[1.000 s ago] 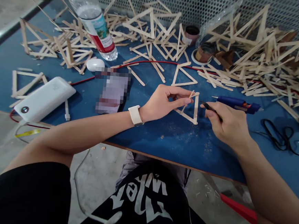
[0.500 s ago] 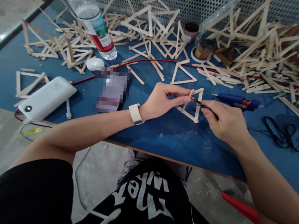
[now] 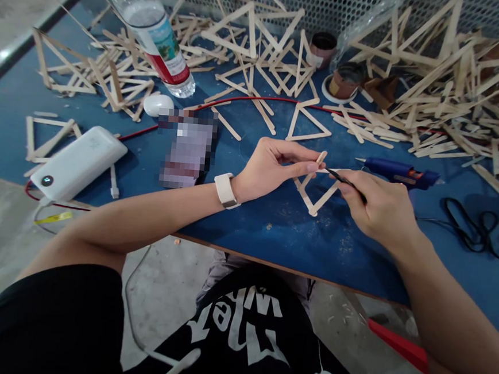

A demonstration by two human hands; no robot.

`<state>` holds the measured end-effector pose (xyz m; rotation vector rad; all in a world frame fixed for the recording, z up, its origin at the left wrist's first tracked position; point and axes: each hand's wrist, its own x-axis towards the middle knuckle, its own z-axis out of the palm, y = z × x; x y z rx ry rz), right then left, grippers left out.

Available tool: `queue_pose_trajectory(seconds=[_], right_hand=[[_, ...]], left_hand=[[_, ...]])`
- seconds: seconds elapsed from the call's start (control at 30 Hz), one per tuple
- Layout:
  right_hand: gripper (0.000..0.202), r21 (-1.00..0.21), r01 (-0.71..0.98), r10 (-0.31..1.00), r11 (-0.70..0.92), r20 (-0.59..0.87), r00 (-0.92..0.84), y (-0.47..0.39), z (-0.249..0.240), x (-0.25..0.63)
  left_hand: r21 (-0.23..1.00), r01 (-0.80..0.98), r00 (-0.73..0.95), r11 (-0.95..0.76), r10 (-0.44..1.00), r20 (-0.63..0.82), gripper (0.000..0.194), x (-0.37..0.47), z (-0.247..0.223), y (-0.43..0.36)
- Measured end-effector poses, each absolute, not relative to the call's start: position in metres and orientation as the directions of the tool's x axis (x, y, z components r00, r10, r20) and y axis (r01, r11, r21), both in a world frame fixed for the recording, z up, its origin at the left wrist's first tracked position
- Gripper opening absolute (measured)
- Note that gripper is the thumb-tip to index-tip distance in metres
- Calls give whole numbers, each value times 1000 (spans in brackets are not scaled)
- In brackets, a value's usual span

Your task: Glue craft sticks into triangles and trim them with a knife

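Between the thumb and fingers of my left hand (image 3: 270,168) is a small frame of joined craft sticks (image 3: 325,201); one stick end pokes up past the fingertips and a corner points down toward me. My right hand (image 3: 379,211) is closed around a slim, dark, tapered tool (image 3: 340,177), whose exact kind I cannot make out. Its tip meets the frame right at my left fingertips, where the contact is partly hidden. Just beyond my right hand, a blue glue gun (image 3: 400,172) lies on the blue table (image 3: 263,234).
Heaps of craft sticks (image 3: 435,69) and stick triangles (image 3: 308,125) cover the back. A water bottle (image 3: 167,51), phone (image 3: 187,153) and white power bank (image 3: 81,162) stand or lie leftward. A red cable (image 3: 256,98) crosses the table; a black cord (image 3: 466,224) coils at right.
The stick frame has turned in my left hand, so its lower corner now points toward me. The dark tool stays at my left fingertips. The view has shifted slightly.
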<state>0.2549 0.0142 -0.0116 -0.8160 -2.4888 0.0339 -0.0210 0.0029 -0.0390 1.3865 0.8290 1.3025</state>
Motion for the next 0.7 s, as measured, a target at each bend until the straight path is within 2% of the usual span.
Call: queue_pose_trajectory(seconds=[0.13, 0.37, 0.57, 0.7], right_hand=[[26, -169, 554, 562, 815, 458, -688, 13, -12, 255], [27, -163, 555, 561, 816, 456, -691, 13, -12, 254], [27, -170, 537, 547, 827, 468, -694, 12, -11, 252], [28, -183, 541, 555, 821, 473, -684, 12, -10, 252]], left_hand=[[950, -180, 194, -254, 938, 288, 51, -21, -37, 2], [965, -137, 218, -225, 943, 251, 58, -22, -37, 2], [956, -174, 231, -237, 934, 273, 53, -22, -36, 2], [961, -171, 252, -218, 933, 256, 61, -21, -34, 2]])
